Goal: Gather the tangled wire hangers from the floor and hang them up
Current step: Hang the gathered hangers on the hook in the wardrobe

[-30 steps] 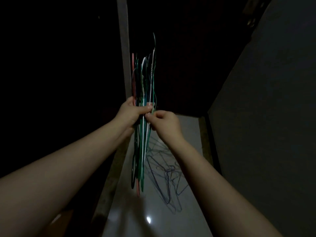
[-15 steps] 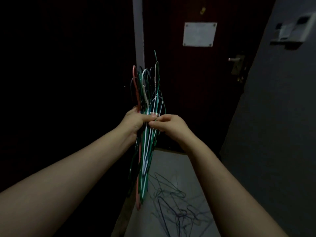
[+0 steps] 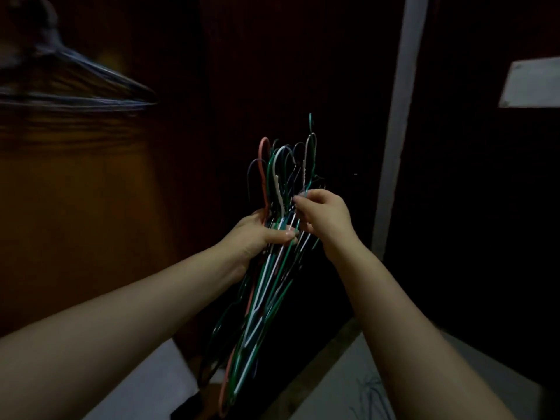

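Progress reads from the left. At the upper left, hung hangers [image 3: 75, 83] show blurred and dark. They look like several wire ones together, though I cannot make out what they hang from, so part of the job looks done.

Toward the middle, the left hand [image 3: 257, 237] has its grip clamped round the bundle of wire hangers [image 3: 266, 286]. Its fingers and thumb curl about the necks, with the hooks pointing up and the bodies trailing down. The bundle is in the air, well off the floor [image 3: 333, 389], in front of dark wood.

Just beside it, the right hand [image 3: 325, 219] has its grip pinched on a wire near the hooks, apparently to tease one hanger free.

At the lower right, a few loose hangers [image 3: 371, 395] lie on the floor, ungathered.

My judgement is that the task is about midway. Most hangers are gathered, but this bundle is not yet hung and the floor ones wait.
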Demonstrator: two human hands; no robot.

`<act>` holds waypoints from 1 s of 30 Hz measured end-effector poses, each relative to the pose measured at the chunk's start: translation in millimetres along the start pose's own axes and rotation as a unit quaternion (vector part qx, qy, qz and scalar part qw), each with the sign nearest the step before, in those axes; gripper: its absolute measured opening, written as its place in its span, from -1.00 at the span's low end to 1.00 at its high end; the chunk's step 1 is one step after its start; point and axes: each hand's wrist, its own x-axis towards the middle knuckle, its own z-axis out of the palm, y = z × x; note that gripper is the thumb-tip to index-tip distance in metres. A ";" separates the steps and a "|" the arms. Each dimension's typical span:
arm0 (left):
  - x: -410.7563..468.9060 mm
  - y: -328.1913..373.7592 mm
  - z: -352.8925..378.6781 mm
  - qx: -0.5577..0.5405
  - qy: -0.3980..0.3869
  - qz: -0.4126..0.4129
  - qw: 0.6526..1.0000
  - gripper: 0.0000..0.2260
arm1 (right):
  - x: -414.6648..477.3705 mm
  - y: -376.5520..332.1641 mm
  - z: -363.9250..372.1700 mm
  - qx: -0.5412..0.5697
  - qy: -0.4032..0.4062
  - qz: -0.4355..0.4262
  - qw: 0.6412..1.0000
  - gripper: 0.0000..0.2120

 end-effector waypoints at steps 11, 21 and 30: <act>-92.8 -4.6 -166.2 -0.034 0.177 -0.074 0.981 -0.85 | -25.4 -21.9 155.7 -0.040 -0.152 -0.043 0.987 -0.83; -135.7 -9.5 -313.1 0.047 0.224 -0.075 0.970 -0.80 | 6.6 -29.4 283.5 -0.188 -0.108 -0.139 0.966 -0.84; -97.9 -5.4 -406.8 0.052 0.149 -0.062 0.986 -0.65 | 93.6 -43.7 340.9 -0.291 0.058 -0.187 0.936 -0.78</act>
